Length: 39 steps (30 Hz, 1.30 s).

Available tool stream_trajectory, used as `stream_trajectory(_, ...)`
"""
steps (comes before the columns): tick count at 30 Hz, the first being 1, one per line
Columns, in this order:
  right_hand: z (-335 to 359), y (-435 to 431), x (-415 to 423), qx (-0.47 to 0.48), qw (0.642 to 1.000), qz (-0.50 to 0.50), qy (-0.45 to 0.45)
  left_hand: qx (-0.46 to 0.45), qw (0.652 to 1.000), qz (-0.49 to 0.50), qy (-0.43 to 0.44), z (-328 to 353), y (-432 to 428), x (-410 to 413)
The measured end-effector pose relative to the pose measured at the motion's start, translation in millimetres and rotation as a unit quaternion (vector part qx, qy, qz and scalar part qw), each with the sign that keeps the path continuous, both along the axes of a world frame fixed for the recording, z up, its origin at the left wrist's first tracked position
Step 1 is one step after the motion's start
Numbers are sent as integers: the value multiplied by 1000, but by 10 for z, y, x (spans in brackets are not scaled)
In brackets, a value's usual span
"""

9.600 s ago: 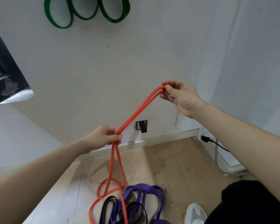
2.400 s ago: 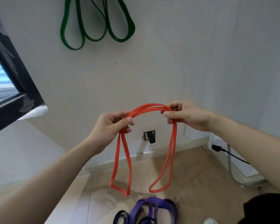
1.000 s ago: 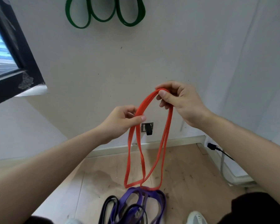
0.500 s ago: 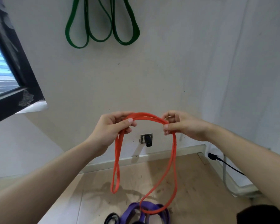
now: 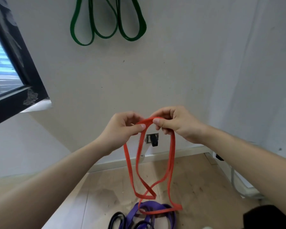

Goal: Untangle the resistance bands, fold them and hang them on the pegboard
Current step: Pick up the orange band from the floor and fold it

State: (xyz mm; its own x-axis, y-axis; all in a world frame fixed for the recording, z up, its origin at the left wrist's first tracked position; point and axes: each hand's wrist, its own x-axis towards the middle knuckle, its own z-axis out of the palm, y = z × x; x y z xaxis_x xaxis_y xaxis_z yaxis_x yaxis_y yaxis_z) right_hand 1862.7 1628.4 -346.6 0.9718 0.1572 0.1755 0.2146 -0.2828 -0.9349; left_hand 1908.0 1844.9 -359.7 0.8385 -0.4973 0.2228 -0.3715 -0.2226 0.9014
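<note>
Head camera: left hand (image 5: 122, 128) and right hand (image 5: 177, 124) pinch the top of the orange band (image 5: 172, 162), loops hanging.

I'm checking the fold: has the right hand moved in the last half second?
Yes: the right hand has come leftward, closer over the wall socket, nearly meeting the left hand on the red band.
</note>
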Motion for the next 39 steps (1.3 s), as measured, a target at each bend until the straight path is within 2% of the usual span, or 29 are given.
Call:
stream_trajectory(4,25,1,-2,8,1000,-15,4,96,992,4,-84,7,100,67)
stream_trajectory(8,27,2,-17,45,999,-14,9,150,979,-5,-140,-41,101,66)
stream_trajectory(10,35,-7,-19,80,997,-12,12,141,985,-12,-100,-73,74,48)
stream_trajectory(13,58,-15,-23,117,993,-3,21,70,996,-42,30,-109,16,-11)
stream_trajectory(15,73,-11,-28,142,989,4,32,24,995,-57,78,-125,-20,-31)
stream_trajectory(18,105,-21,-26,156,987,6,42,-14,989,-77,124,-108,-21,-29)
stream_trajectory(21,116,-69,-15,154,987,9,37,-13,988,-82,132,-67,-4,-23)
stream_trajectory(33,97,-203,-35,98,994,25,34,-52,974,-122,183,-57,-1,-79)
stream_trajectory(35,101,-229,-37,59,997,26,40,-52,974,-120,184,-57,-2,-87)
stream_trajectory(39,89,-223,-76,-91,988,90,81,-58,975,-102,187,-54,-25,-87)
